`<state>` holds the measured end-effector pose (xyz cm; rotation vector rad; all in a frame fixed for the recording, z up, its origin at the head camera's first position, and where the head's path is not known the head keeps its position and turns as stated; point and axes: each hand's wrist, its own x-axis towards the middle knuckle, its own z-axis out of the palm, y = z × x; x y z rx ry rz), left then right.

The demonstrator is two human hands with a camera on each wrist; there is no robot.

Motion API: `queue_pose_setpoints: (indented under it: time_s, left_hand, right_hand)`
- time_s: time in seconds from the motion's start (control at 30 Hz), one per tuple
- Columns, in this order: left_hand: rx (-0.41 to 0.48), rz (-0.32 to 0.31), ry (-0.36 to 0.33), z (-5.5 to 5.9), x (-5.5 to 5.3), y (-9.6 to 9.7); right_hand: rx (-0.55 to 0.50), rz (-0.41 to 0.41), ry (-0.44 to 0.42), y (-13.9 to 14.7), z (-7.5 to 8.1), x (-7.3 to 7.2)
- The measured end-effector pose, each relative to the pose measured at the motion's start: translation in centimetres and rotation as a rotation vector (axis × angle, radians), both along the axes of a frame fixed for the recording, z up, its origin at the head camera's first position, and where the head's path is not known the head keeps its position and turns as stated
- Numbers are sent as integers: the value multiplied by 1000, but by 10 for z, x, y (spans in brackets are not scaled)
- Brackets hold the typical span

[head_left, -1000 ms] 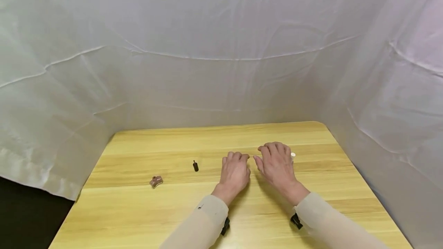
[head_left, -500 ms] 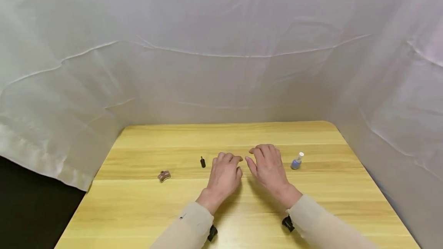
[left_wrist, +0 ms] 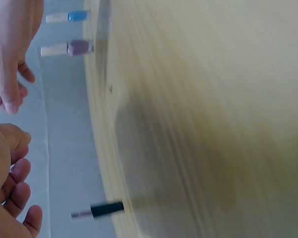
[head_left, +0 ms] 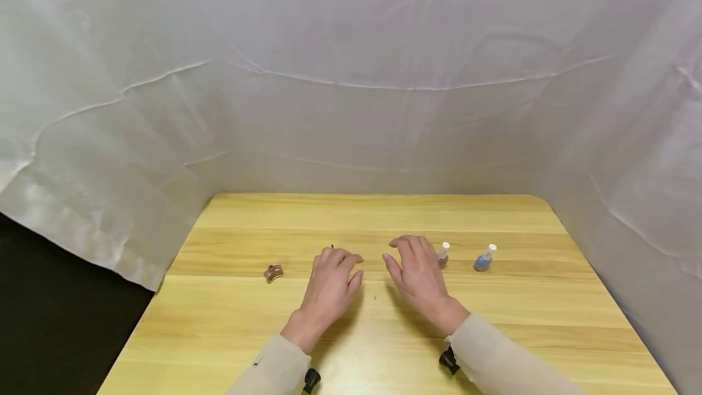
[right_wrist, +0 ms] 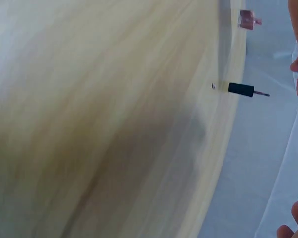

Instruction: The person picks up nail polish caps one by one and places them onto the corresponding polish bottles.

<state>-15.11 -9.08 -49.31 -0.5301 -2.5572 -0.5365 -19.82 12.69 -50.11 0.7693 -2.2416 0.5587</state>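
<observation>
Any marking on the two white-capped bottles, the blue bottle (head_left: 483, 261) and the mauve bottle (head_left: 442, 258), is too small to be read. Both are stood upright on the wood-grained counter (head_left: 373, 352), to the person's right, and are set a little apart.

The left hand (head_left: 329, 282) and the right hand (head_left: 419, 270) are held back-up above the counter, with shadows cast beneath them. They are angled inward, with the thumbs turned toward each other and a gap kept between. In both, the fingers are loosely bent and nothing is gripped. In the head view the mauve bottle is partly covered by the right hand's edge. The black brush cap (right_wrist: 241, 89), stood with its thin stem upward, is mostly hidden there behind the left hand. Farther left, a brown glossy piece (head_left: 273, 272) is set on the counter. The wrists are covered by pale sleeves (head_left: 271, 366).
</observation>
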Motion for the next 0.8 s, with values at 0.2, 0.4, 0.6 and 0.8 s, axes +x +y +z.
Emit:
queue_pose_setpoints:
  time_s: [0.2,0.4,0.6,0.8]
  left_hand:
    - [-5,34,73,-4,9,-30]
    - [16,76,88,-6,19,-69]
    - [36,105,79,-6,25,-114]
    - [28,165,57,-12,26,-154]
  right_hand:
    - [-17,-2,-137,-7,-5,6]
    - [-7,0,-260,-13,-9,10]
    - [8,14,-300,-17,-15,14]
    - [33,11,-340,-19,-18,16]
